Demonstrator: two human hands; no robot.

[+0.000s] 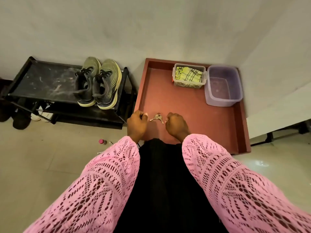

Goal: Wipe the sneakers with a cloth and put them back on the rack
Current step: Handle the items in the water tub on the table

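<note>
Both fists curled on nothing — left hand (pixel 136 124) and right hand (pixel 176 126) flanking the keys (pixel 157 118) — while the sneakers (pixel 98 83) wait on the rack (pixel 42 78), the cloth (pixel 189 75) boxed — a careless reach might scatter those keys.

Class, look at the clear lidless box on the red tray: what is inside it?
The clear box holds a folded yellow-green checked cloth. Anything beneath the cloth is hidden.

Both arms extend forward in pink knit sleeves. Left hand (pixel 136 126) and right hand (pixel 176 126) are held side by side, knuckles up, fingers curled under, holding nothing.
</note>
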